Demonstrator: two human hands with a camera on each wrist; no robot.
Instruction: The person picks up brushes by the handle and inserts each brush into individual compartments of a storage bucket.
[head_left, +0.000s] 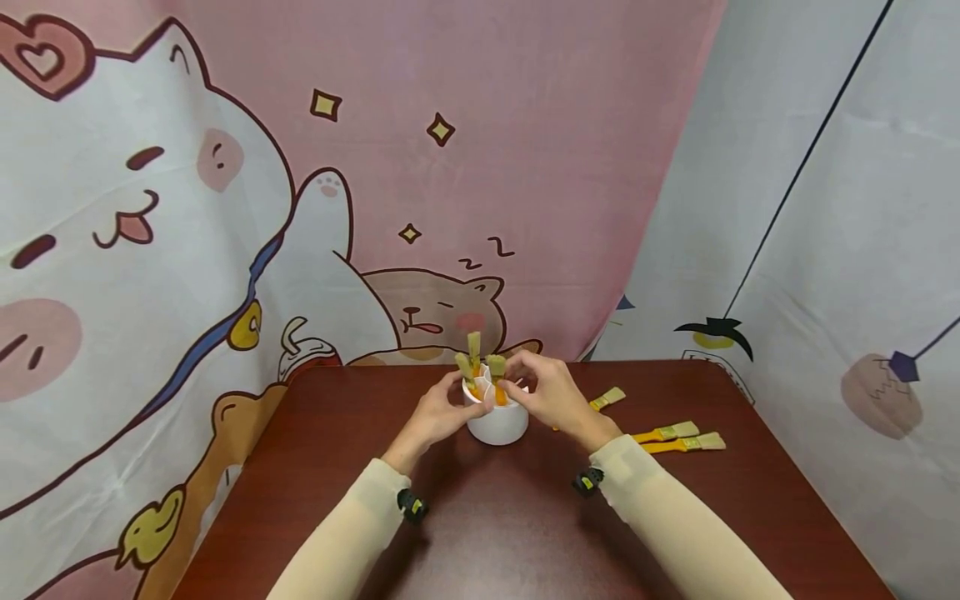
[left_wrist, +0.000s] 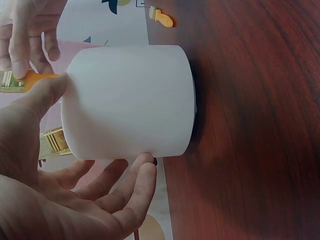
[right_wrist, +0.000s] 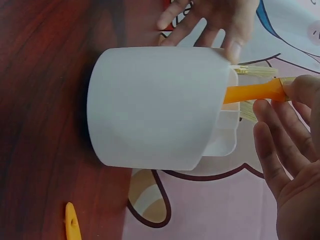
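A white round holder (head_left: 497,427) with inner compartments stands on the table, several flat paintbrushes upright in it. My left hand (head_left: 437,414) holds the holder from its left side, thumb at the rim and fingers round the wall. On the other side, my right hand (head_left: 553,392) pinches a paintbrush (right_wrist: 255,92) near its metal band, bristles up. The lower end of its orange handle is hidden inside the holder. Behind it rise the bristles of a second brush (head_left: 474,343) and, further left, a third brush (head_left: 465,367).
Right of the holder, two yellow-handled brushes (head_left: 667,432) (head_left: 693,442) lie side by side on the dark red table (head_left: 495,533). Another brush (head_left: 609,398) lies nearer, partly behind my right hand. A printed cloth (head_left: 540,167) hangs behind the table.
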